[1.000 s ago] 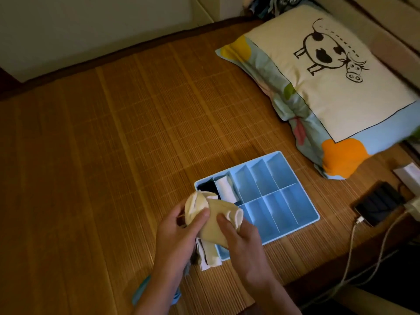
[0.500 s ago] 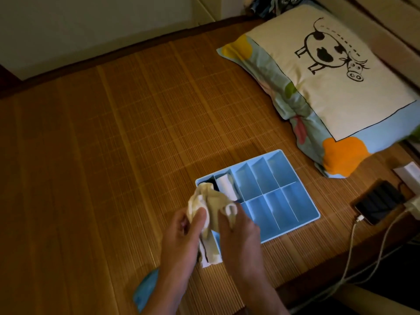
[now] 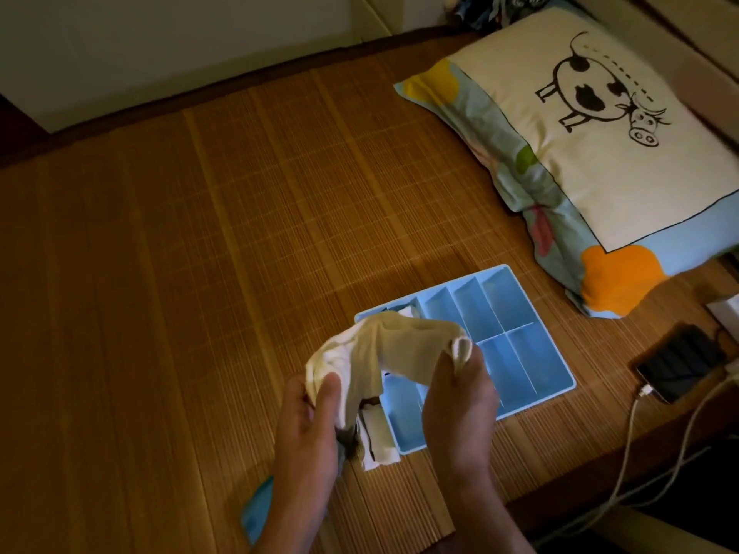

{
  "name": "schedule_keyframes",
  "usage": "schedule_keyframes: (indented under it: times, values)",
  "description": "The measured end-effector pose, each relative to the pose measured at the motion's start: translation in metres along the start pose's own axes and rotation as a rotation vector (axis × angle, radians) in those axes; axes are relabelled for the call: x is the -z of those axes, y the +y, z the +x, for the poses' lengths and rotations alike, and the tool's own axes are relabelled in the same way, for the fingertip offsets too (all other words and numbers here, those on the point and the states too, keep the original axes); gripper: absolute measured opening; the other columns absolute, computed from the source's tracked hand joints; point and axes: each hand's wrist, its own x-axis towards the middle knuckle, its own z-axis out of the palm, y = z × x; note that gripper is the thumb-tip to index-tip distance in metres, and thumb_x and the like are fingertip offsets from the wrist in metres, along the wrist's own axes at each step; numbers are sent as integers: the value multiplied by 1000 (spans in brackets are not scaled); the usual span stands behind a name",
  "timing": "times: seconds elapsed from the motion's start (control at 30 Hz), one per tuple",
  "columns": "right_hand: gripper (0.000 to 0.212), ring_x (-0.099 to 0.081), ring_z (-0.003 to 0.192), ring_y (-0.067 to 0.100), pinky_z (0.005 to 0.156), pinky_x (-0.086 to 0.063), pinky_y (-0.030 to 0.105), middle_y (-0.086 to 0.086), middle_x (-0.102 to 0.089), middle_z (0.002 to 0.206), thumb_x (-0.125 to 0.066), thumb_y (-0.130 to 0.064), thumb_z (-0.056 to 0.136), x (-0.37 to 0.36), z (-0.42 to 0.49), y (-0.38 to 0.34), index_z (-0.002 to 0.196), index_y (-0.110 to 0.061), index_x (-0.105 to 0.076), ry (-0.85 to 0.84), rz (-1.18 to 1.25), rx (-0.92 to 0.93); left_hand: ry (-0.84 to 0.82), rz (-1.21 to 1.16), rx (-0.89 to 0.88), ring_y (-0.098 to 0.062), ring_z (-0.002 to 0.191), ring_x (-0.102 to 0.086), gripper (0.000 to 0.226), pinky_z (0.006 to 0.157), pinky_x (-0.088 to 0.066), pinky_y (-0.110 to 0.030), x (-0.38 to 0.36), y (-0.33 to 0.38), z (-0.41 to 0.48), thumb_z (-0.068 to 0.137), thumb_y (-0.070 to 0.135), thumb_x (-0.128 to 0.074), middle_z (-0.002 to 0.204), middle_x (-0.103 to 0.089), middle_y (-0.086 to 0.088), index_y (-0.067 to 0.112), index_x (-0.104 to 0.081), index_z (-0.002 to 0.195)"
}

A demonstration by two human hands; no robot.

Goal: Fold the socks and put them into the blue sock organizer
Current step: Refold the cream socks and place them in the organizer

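I hold a cream sock point(image 3: 384, 345) stretched out above the near left part of the blue sock organizer point(image 3: 524, 341). My left hand point(image 3: 312, 417) grips its bunched left end. My right hand point(image 3: 456, 393) pinches its right end. A folded white sock point(image 3: 408, 311) shows in a far left compartment, mostly hidden behind the cream sock. More white and dark socks point(image 3: 374, 437) lie by the organizer's near left corner, partly hidden by my left hand.
A cow-print pillow point(image 3: 592, 145) lies at the far right on the bamboo mat point(image 3: 200, 253). A phone point(image 3: 680, 361) with a charging cable point(image 3: 624, 445) sits at the right edge. A blue item point(image 3: 258, 509) lies under my left forearm.
The cream sock was bunched between my hands. My hands have moved apart and pulled it out lengthwise over the organizer.
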Motion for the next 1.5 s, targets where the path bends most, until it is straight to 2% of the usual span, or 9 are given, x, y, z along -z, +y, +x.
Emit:
schedule_keyframes:
  times: [0.13,0.27,0.37,0.47,0.57,0.7,0.9,1.23,1.5]
  values:
    - [28,-66,67,-4,57,-46,6,-16,-69,73,-49,-18,102,-10,-22,-15,125,-30,-57,-327,119,102,-70,34,-66,-4,69,-63,26,64,-51,-29,-13,1,-10,81,65,-64,77,-68,3,40,-65,86]
    - [54,-59,118,-8,92,-52,15,-34,-62,128,-48,-31,104,-18,-34,-19,149,-51,-26,-793,330,-93,-68,-79,-11,-7,85,-72,11,68,-59,-26,-14,0,-8,86,57,-67,93,-76,8,48,-68,92]
    - [69,-28,143,-13,111,-38,16,-32,-25,158,-54,-45,92,-15,-29,-16,153,-50,-22,-951,508,-269,-179,-132,54,-13,116,-70,71,95,-59,-34,-6,6,-3,74,58,-84,126,-73,3,32,-59,135]
    - [45,-45,140,4,107,-45,23,-15,-48,152,-54,-32,97,-12,-21,-15,141,-41,-52,-859,534,-255,-113,-186,113,-26,110,-73,60,95,-57,-48,6,10,10,75,27,-84,119,-76,-5,21,-65,131]
    - [52,-61,124,23,92,-53,30,3,-66,132,-69,-37,90,-11,-11,-7,138,-23,-56,-493,554,-470,-83,-387,238,-25,97,-76,52,77,-61,-35,18,11,15,73,15,-73,113,-78,-10,14,-67,125]
    - [54,-71,107,32,84,-61,43,24,-70,121,-72,-34,87,-14,-4,-8,128,-1,-59,-642,936,-829,-186,-589,313,-23,96,-78,45,66,-64,-29,17,12,6,78,6,-65,114,-77,-12,11,-66,122]
    - [50,-76,93,25,69,-60,32,11,-78,103,-81,-23,69,-18,2,6,113,-4,-67,-487,862,-627,-199,-276,309,-20,82,-76,42,66,-59,-35,25,7,6,77,-12,-68,90,-80,1,13,-70,111]
    - [25,-74,98,28,76,-59,38,12,-75,105,-75,-25,79,-12,15,14,104,-19,-75,-752,684,-366,-423,46,326,-19,94,-77,31,74,-62,-36,33,19,23,74,50,-87,103,-79,1,43,-75,102]
    - [31,-70,105,35,87,-58,62,11,-74,107,-77,-31,82,-3,19,12,111,-22,-73,-703,575,-163,-515,67,437,-24,100,-77,16,82,-63,-49,27,26,27,88,37,-75,110,-79,-2,48,-75,99]
